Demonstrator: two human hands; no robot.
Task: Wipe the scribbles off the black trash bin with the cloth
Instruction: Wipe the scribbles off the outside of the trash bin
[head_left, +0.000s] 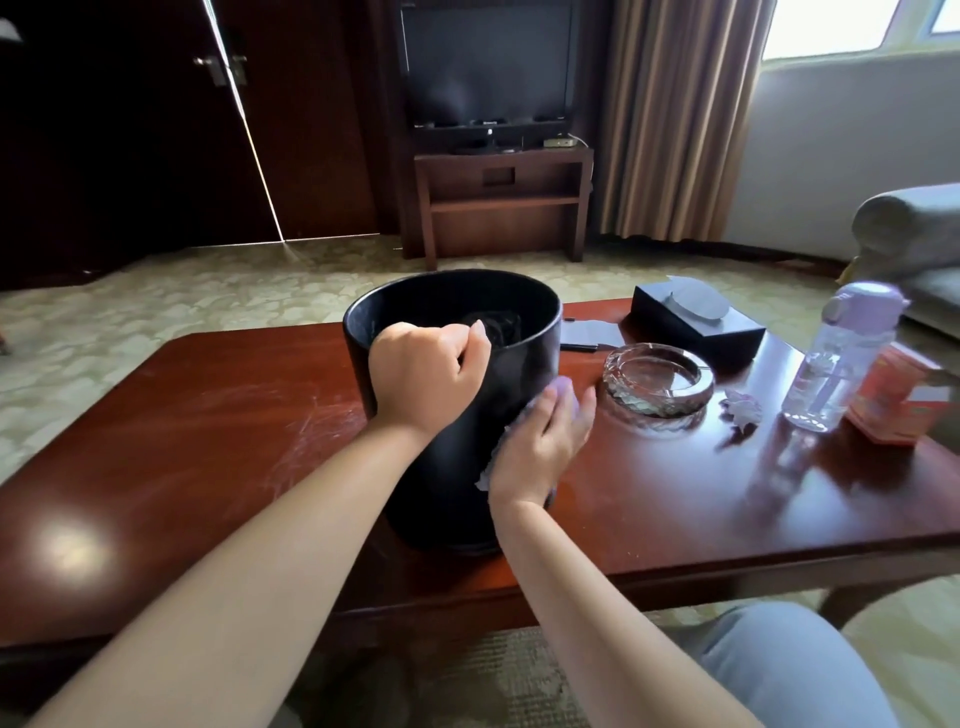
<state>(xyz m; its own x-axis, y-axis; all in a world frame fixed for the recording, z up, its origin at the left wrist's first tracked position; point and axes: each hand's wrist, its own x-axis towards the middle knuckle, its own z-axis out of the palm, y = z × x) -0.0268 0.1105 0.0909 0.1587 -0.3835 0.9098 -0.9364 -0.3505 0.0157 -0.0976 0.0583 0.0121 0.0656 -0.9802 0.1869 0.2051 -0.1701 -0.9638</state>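
The black trash bin (524, 332) stands upright in the middle of the dark red wooden table (208, 441). My left hand (428, 374) grips the bin's near rim, fingers curled over the edge. My right hand (543, 441) lies flat against the bin's right side and presses a pale lilac cloth (563, 391) onto it with straight fingers. The cloth shows above the fingertips and below the palm. No scribbles can be made out on the glossy wall; the hand and cloth hide part of it.
To the right of the bin sit a glass ashtray (657, 382), a black tissue box (696, 322), a clear bottle with a lilac cap (836, 358), a red box (896, 400) and a small crumpled scrap (740, 405). My knee (779, 670) is below the table's front edge.
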